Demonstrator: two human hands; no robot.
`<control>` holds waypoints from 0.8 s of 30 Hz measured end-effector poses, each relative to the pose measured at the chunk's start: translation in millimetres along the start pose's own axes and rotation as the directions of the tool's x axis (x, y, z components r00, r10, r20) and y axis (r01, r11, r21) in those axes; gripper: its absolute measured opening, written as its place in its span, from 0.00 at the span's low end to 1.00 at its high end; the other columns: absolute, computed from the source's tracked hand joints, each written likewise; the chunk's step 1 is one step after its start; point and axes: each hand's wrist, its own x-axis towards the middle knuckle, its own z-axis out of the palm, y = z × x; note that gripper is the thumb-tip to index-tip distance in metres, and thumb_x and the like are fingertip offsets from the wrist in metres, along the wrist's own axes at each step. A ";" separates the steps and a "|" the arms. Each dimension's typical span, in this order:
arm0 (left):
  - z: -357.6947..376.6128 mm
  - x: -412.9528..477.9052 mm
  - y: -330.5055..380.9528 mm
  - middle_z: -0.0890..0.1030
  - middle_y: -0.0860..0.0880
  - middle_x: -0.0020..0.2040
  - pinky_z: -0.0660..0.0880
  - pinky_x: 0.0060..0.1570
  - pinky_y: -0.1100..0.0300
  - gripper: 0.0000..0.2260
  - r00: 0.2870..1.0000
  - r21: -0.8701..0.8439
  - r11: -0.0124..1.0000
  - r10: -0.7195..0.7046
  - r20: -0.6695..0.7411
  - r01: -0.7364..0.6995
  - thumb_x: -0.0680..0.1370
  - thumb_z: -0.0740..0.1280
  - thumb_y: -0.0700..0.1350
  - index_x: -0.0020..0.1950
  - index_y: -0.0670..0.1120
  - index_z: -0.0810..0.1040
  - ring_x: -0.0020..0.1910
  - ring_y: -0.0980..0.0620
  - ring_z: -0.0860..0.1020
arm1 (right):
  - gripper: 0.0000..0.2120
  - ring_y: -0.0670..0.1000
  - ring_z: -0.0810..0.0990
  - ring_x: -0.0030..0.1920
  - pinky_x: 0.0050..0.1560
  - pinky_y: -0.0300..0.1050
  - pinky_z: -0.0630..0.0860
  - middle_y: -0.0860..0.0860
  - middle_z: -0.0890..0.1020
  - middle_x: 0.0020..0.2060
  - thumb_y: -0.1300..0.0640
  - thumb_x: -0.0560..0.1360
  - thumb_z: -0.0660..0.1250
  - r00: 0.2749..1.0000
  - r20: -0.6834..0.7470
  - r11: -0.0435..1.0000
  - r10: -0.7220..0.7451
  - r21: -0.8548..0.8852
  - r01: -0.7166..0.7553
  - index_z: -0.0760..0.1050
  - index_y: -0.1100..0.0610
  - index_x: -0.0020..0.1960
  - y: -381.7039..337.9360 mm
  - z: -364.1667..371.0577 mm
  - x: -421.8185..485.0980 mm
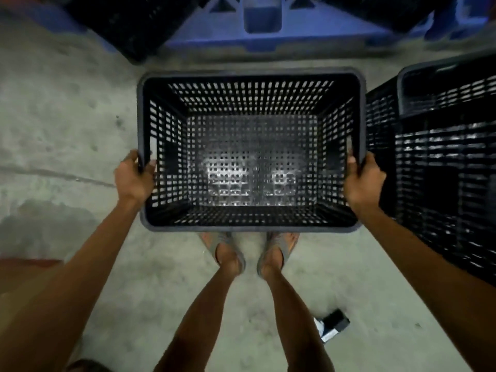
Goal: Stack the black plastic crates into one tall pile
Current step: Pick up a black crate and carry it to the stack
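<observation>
Both our forearms reach forward; left hand point(134, 175) and right hand point(362, 178) clamp the short rims of the black crate point(251, 218). It hangs between them, mouth up, long axis left-right. Another crate point(442, 162) stands just beside the right grip; concrete floor point(67, 116) is open beyond the left.

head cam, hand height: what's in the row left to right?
Bare concrete floor → left hand → black crate it grips → right hand on the opposite rim → black crate pile.
</observation>
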 end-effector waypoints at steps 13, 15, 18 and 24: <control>121.9 24.5 4.1 0.80 0.32 0.45 0.69 0.36 0.48 0.16 0.990 0.114 0.987 0.125 -0.066 -0.117 0.83 0.56 0.49 0.58 0.36 0.68 0.41 0.31 0.79 | 0.24 0.67 0.80 0.46 0.44 0.54 0.75 0.68 0.80 0.49 0.47 0.82 0.52 0.995 -0.046 0.991 -0.091 -0.103 0.086 0.66 0.64 0.69 56.2 67.6 95.3; 138.0 23.6 2.4 0.80 0.31 0.44 0.66 0.35 0.50 0.16 0.989 0.128 0.987 0.112 -0.100 -0.099 0.84 0.54 0.48 0.59 0.35 0.66 0.40 0.30 0.78 | 0.23 0.67 0.80 0.42 0.38 0.53 0.72 0.68 0.81 0.46 0.50 0.83 0.52 0.994 -0.076 0.983 -0.077 -0.174 0.063 0.63 0.64 0.71 67.6 81.6 101.6; 141.7 29.8 -1.1 0.79 0.30 0.50 0.68 0.39 0.50 0.16 0.999 0.112 0.993 0.034 0.007 -0.034 0.83 0.55 0.46 0.62 0.34 0.64 0.45 0.30 0.79 | 0.22 0.69 0.80 0.45 0.38 0.52 0.70 0.69 0.80 0.48 0.51 0.83 0.53 0.999 0.045 0.977 -0.016 -0.212 0.025 0.60 0.63 0.71 69.7 83.8 104.5; 83.8 -1.6 37.4 0.70 0.32 0.70 0.69 0.65 0.45 0.30 0.933 0.236 0.955 -0.241 0.265 0.180 0.78 0.67 0.45 0.76 0.40 0.59 0.68 0.32 0.71 | 0.38 0.63 0.60 0.75 0.66 0.61 0.70 0.62 0.59 0.76 0.51 0.79 0.60 0.937 0.341 0.943 0.071 -0.329 0.049 0.42 0.60 0.79 26.3 29.9 69.1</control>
